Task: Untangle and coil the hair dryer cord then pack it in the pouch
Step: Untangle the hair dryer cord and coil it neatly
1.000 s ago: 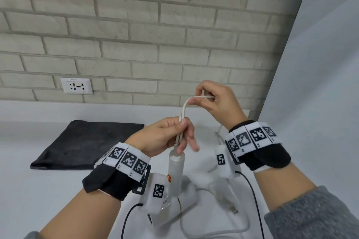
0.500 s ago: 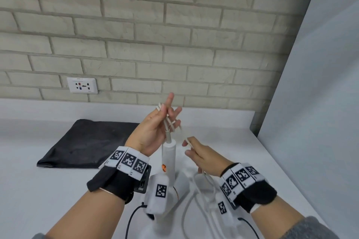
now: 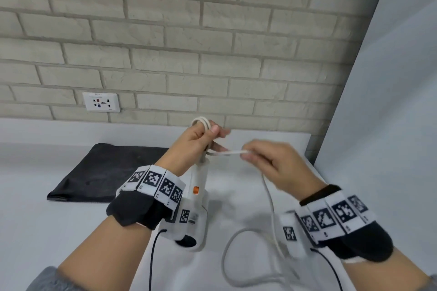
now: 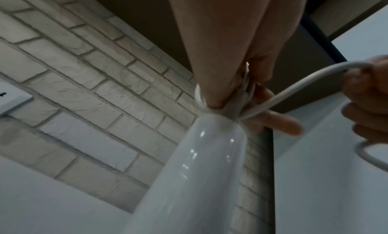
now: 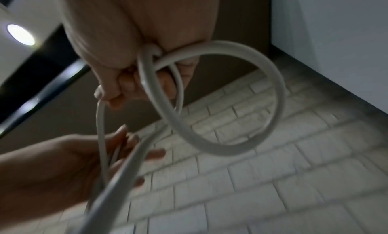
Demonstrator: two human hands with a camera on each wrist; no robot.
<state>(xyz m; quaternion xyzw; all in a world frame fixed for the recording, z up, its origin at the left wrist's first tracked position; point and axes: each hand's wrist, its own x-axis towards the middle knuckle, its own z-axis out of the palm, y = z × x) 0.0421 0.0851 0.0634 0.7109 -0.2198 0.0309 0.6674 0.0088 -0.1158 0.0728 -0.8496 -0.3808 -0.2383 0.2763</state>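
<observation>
Backdrop: pale brick wall [image 3: 189, 38] with a white wall socket [image 3: 101, 102] at ten o'clock, above a white countertop [image 3: 42, 215]; a plain grey-white side panel [image 3: 390, 113] closes off three o'clock
Pouch: flat black fabric pouch [image 3: 104, 172] lies on the countertop at nine o'clock of the hands, well apart from them
Dryer: glossy white plastic hair dryer [image 3: 197, 198] stands handle-up at centre, its head low by the left wrist, an orange switch on the handle
Left hand: left hand [image 3: 191, 146] is raised over the top of the handle, fingers curled round a small bundle of loops of the white rubber cord [image 3: 268, 196]; the loops poke out above the knuckles at twelve o'clock
Right hand: right hand [image 3: 276, 168], at three o'clock of the left and near it, pinches a taut run of cord between thumb and fingertips; the wrist view shows a wide loop hanging from that grip
Slack: remaining cord drops from the right hand and curves across the countertop toward six o'clock
Blur: right hand is smeared, so finer finger detail cannot be told
</observation>
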